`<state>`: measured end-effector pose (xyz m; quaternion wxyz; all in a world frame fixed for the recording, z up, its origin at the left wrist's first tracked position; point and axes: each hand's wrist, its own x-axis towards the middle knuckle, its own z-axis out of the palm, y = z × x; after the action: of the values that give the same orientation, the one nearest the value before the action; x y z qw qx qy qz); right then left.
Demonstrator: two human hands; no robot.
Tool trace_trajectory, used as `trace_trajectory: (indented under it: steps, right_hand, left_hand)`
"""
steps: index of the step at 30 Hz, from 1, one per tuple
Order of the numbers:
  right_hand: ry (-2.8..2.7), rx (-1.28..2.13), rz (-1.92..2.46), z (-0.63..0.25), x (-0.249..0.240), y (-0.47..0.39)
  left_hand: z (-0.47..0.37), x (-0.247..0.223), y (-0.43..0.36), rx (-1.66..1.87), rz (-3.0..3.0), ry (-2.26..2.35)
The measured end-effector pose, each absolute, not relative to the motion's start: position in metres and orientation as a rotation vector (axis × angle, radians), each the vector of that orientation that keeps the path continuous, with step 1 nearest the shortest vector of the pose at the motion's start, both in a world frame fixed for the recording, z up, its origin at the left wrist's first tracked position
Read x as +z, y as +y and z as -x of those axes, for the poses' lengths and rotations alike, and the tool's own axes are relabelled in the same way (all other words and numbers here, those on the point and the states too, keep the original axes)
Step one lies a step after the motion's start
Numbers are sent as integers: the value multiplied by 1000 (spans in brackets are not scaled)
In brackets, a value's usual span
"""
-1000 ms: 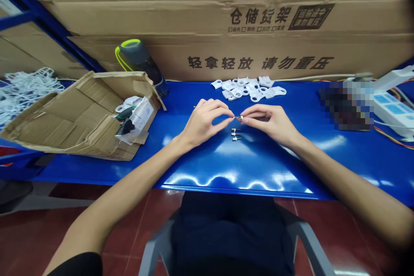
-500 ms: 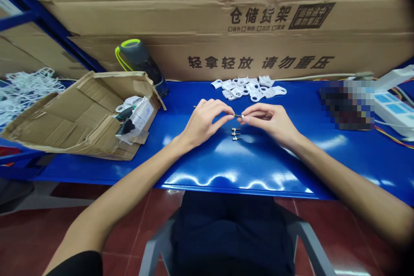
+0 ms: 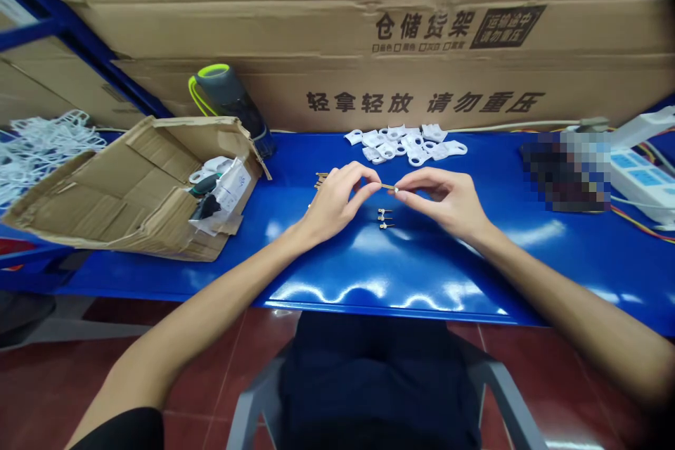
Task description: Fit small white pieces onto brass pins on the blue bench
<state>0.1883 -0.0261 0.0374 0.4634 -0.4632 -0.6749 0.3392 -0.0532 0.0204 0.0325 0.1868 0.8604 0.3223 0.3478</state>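
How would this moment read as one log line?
Left hand: pinching slim strip; Right hand: pinching small white piece at strip's other end; Small parts: three on blue table; White ringed parts: at table's back

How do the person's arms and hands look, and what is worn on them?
The left hand and right hand are bare: no gloves, rings or watch visible. The left arm wears a black sleeve at its upper end; on the right arm, no sleeve shows.

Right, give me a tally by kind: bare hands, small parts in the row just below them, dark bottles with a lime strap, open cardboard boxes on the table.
Hands: 2
Small parts: 3
Bottle: 1
Open cardboard box: 1
Total: 7
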Motion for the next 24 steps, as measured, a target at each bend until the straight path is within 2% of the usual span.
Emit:
trace_trajectory:
  steps: [11,24]
  right_hand:
    - [-1749,623,1143,-189,39,-30]
    - [-1882,547,1064,-184,38,-32]
  left_hand:
    - [46,29,22,888,-1886,810]
    - [43,30,18,801,-1778,813]
